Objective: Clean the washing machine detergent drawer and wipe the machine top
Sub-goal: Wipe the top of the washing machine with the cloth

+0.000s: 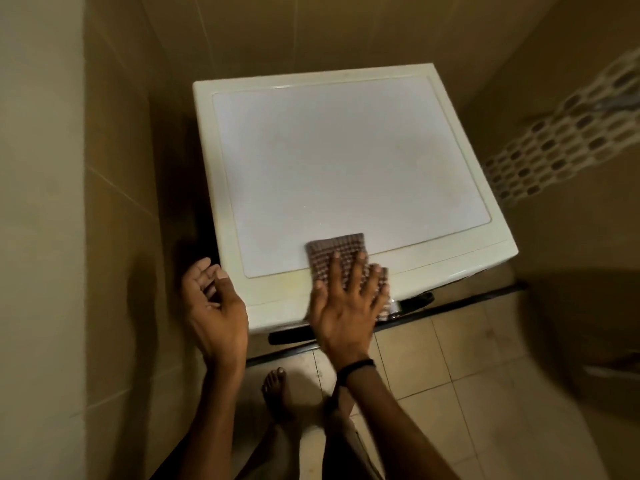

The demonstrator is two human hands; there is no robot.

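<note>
Beige tiles [114, 168] wall in a corner where the machine top [346, 161] lies flat. Near its front edge a cloth [334, 249] sits under the right hand [346, 299], whose fingers are spread straight, pressing rather than gripping. Left hand [211, 303] hovers by the front-left corner, loosely curled, holding nothing. Cloth looks soft, light and textured; it would likely bunch if pushed from one edge, so a flat palm over its middle suits. Top seems hard and smooth.

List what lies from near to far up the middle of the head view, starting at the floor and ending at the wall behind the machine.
bare foot → black wristband → right hand, spread flat → checked cloth under its fingers → white machine top → tiled back wall
</note>
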